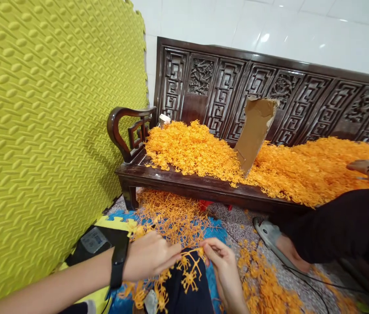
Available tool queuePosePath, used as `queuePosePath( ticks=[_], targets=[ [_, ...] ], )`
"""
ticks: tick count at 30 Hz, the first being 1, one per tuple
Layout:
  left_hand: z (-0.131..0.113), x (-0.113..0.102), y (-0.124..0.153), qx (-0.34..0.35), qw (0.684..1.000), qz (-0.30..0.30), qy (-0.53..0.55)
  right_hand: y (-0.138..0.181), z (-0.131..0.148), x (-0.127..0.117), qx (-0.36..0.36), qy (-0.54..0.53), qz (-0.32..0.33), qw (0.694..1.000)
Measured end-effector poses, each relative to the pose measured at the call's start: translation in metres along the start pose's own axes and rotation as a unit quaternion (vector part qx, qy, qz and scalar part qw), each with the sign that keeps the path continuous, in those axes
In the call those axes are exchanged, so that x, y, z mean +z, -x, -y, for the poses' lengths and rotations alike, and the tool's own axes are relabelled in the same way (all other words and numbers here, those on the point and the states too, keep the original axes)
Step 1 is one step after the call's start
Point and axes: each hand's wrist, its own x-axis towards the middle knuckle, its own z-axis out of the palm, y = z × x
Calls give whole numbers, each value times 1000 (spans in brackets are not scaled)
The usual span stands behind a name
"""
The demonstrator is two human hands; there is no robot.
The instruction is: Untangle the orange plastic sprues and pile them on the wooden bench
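My left hand (151,257), with a black band on its wrist, and my right hand (223,266) meet low in the middle of the view. Both pinch the same orange plastic sprue piece (191,268), a branching frame of small parts that hangs over my dark-clothed lap. The fingers of each hand are closed on its top edge. More orange pieces (171,216) lie heaped on the floor just beyond my hands.
A dark carved wooden bench (184,181) holds a big pile of orange pieces (285,168) and a leaning cardboard sheet (256,131). A yellow foam mat (47,122) stands at left. Another person's leg (334,231), sandalled foot and hand (363,165) are at right. A black device (96,242) lies by my left wrist.
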Motion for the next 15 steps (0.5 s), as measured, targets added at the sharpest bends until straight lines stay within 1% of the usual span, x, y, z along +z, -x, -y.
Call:
queuePosePath(
  ticks=[2, 3, 4, 5, 6, 7, 8, 9, 10, 11, 12, 13, 14, 15],
  targets=[
    [3, 2, 5, 1, 1000, 15, 14, -4, -9, -36, -14, -22, -109, 994],
    [7, 2, 8, -16, 999, 17, 34, -7, -13, -57, -22, -27, -170, 985],
    [11, 1, 12, -43, 997, 13, 61, -10, -16, -78, -16, -18, -211, 977],
    [15, -1, 15, -78, 993, 1, 91, -11, -20, -95, 6, 6, -211, 977],
    [18, -3, 17, -108, 987, -15, 120, -12, -24, -108, 44, 31, -180, 982],
    [20, -5, 18, -131, 980, -28, 146, -12, -28, -115, 92, 57, -121, 987],
    [20, -6, 18, -147, 974, -38, 168, -13, -31, -116, 144, 77, -46, 985],
    [19, -6, 17, -154, 970, -44, 185, -17, -31, -112, 188, 89, 28, 978],
    [17, -5, 15, -157, 967, -44, 196, -24, -27, -104, 211, 94, 89, 969],
    [14, -4, 13, -161, 965, -42, 200, -36, -20, -93, 211, 88, 129, 965],
    [11, -2, 11, -165, 965, -40, 202, -52, -9, -80, 185, 74, 148, 969],
    [8, 0, 9, -169, 964, -37, 202, -72, 4, -68, 134, 49, 149, 978],
    [7, 2, 7, -174, 962, -34, 206, -94, 19, -56, 73, -4, 150, 986],
    [5, 3, 5, -180, 960, -34, 214, -115, 33, -45, 15, -80, 145, 986]
  ],
)
